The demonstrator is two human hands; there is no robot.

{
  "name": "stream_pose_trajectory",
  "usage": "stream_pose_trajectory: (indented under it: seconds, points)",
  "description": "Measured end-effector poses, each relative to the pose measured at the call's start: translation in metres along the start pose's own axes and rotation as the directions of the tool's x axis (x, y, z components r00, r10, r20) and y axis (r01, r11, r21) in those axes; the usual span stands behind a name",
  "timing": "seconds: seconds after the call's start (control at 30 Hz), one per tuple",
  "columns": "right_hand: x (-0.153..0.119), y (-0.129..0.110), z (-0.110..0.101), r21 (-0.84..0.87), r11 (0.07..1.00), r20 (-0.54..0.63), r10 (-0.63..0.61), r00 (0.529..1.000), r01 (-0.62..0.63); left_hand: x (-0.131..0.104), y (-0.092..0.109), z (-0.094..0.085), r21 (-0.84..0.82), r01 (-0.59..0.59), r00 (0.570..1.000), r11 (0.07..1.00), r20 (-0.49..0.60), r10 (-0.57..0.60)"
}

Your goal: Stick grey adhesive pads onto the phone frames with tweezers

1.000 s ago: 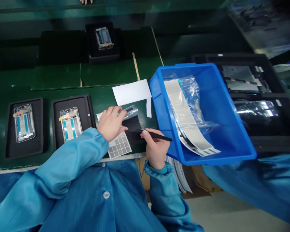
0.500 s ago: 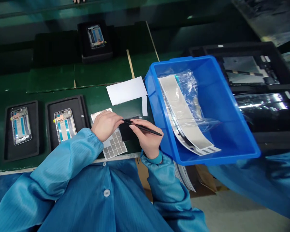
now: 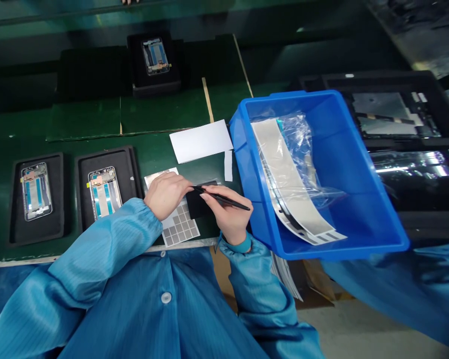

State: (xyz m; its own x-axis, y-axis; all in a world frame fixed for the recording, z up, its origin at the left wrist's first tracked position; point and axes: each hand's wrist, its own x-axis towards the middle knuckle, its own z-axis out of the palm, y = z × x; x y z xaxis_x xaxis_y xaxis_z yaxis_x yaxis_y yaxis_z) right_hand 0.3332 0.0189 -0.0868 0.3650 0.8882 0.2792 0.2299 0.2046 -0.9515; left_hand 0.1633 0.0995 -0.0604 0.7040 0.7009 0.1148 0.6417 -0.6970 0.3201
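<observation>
My right hand [image 3: 232, 217] is closed in a pencil-like grip around black tweezers [image 3: 230, 201], whose tip points left. At that tip, the fingers of my left hand [image 3: 166, 195] are pinched together; whatever is between them is too small or hidden to make out. Beneath my left hand lies a white sheet of small grey square stickers [image 3: 181, 230], partly covered by the hand. A flat black piece [image 3: 198, 207] rests beside the sheet, under the tweezers and fingers. Left of my hands, an opened phone body [image 3: 104, 189] sits in a black tray [image 3: 125, 169], its lower end hidden behind my sleeve.
A blue bin [image 3: 374, 219] holding long sticker strips [image 3: 284, 169] and clear plastic stands at right. White paper [image 3: 202, 141] lies beyond my hands. Other phone bodies rest in a far-left tray [image 3: 17, 229] and a tray at the back [image 3: 134, 75]. Another person's sleeve [image 3: 389, 279] shows lower right.
The whole view has shifted slightly, so the table and bin appear a little farther right. Both hands keep nearly the same pose, with the tweezer tip still at my left fingers.
</observation>
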Motion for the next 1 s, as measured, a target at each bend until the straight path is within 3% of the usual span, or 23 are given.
stream_pose_trajectory:
  seconds: [0.3,0.47,0.6,0.67,0.77,0.9,1.0]
  points:
    - [0.002,-0.008,0.010,0.085,0.975,-0.088,0.213,0.973,-0.206,0.002,0.002,0.005,0.130,0.030,0.999,0.991,0.031,-0.034]
    - [0.008,-0.018,0.029,0.084,0.965,-0.039,0.253,0.967,-0.249,-0.027,-0.001,-0.029,0.228,0.190,0.981,0.955,-0.075,-0.177]
    - [0.015,-0.028,0.068,0.103,0.945,0.107,0.299,0.948,-0.310,-0.090,-0.039,-0.063,0.169,0.309,0.946,0.936,-0.157,-0.283]
    - [0.018,-0.035,0.096,0.097,0.931,0.199,0.328,0.923,-0.352,-0.125,-0.066,-0.070,0.144,0.428,0.889,0.892,-0.246,-0.386]
    - [0.022,-0.044,0.141,0.089,0.907,0.316,0.366,0.875,-0.411,-0.161,-0.099,-0.066,0.075,0.561,0.797,0.825,-0.320,-0.513]
    - [0.023,-0.048,0.189,0.053,0.908,0.392,0.364,0.845,-0.415,-0.174,-0.113,-0.054,-0.078,0.557,0.770,0.827,-0.325,-0.549]
    - [0.023,-0.046,0.209,0.018,0.920,0.404,0.352,0.844,-0.392,-0.170,-0.113,-0.047,-0.151,0.538,0.758,0.829,-0.345,-0.554]
